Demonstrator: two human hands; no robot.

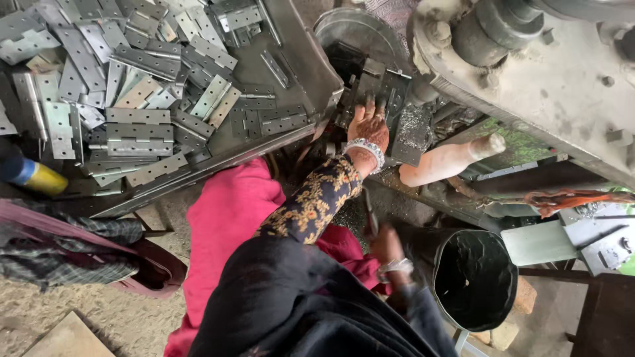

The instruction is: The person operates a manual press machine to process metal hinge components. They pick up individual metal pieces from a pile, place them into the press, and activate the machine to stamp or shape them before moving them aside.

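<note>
My left hand point(368, 127), with bangles at the wrist and a floral sleeve, reaches up to the dark press machine point(529, 73). Its fingers lie on a grey metal hinge plate point(390, 89) set at the machine's die. My right hand point(387, 248), with a bracelet at the wrist, stays low by my lap. It is closed around a thin dark metal rod point(369, 213) that rises from it. A black bucket point(473, 277) stands just right of this hand.
A sloping metal tray point(291, 39) at upper left holds a heap of several grey hinges point(139, 129). A yellow and blue can point(30, 175) lies at the left. A round metal bin point(357, 30) sits behind the die. Pink cloth point(228, 218) covers my lap.
</note>
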